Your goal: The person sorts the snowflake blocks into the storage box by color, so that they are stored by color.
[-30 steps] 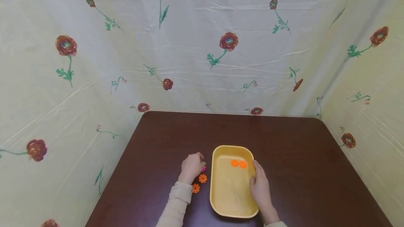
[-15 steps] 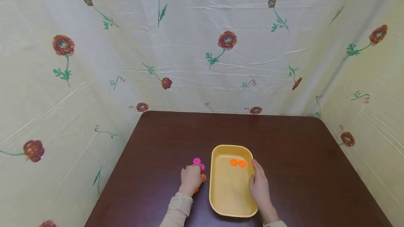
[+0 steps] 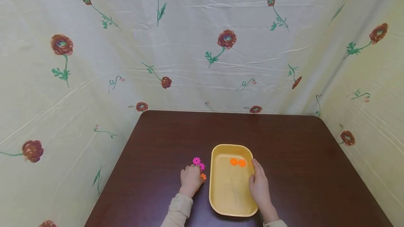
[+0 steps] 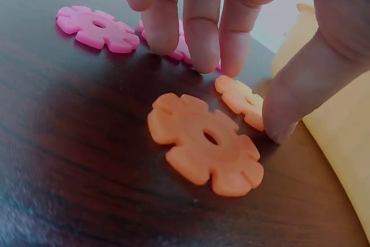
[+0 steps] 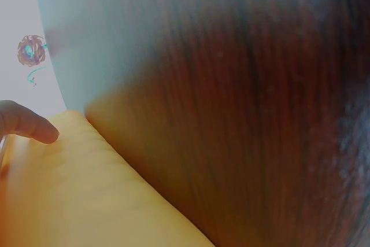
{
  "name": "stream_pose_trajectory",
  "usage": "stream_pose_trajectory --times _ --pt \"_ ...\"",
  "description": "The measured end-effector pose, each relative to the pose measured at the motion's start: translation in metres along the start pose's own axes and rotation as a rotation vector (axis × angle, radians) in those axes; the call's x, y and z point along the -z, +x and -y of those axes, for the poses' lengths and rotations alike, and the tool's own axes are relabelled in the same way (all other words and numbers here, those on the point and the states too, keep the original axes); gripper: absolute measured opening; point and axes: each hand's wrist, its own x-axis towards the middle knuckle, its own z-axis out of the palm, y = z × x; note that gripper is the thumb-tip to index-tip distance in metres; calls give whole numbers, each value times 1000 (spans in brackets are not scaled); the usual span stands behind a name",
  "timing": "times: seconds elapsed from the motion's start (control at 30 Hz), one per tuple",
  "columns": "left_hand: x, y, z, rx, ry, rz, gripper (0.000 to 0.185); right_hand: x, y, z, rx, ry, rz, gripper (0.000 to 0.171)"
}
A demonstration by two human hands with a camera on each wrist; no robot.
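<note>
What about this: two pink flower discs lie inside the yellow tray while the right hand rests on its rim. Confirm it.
Not quite. The two flower discs inside the yellow tray are orange, as the head view shows; the pink discs lie on the table beside it. The right hand does rest on the tray's rim.

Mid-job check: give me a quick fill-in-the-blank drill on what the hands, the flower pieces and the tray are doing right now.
1. Inside the yellow tray lie ____ orange flower pieces.
2. The right hand rests on the tray's ____ rim.
3. The left hand reaches down over the orange pieces on the table, which lie on the tray's ____ side.
4. Just beyond the left hand's fingertips lie two flower pieces coloured ____.

Missing words: two; right; left; pink
</note>
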Motion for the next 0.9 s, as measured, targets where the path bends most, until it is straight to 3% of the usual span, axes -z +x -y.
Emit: stream_pose_trajectory --times 0.17,0.3,0.5,0.7,0.9 --pt "0 1 1 -9 -20 10 40 0 0 1 -4 1 6 51" --pt "1 2 4 1 -98 47 34 0 0 0 -12 -1 11 51" --pt "2 5 11 60 -338 114 16 0 0 -1 -7 1 0 51" --pt "4 8 22 115 -560 149 14 0 0 -1 0 3 5 51" --pt "13 18 28 250 -766 159 13 1 0 -1 -14 0 21 52"
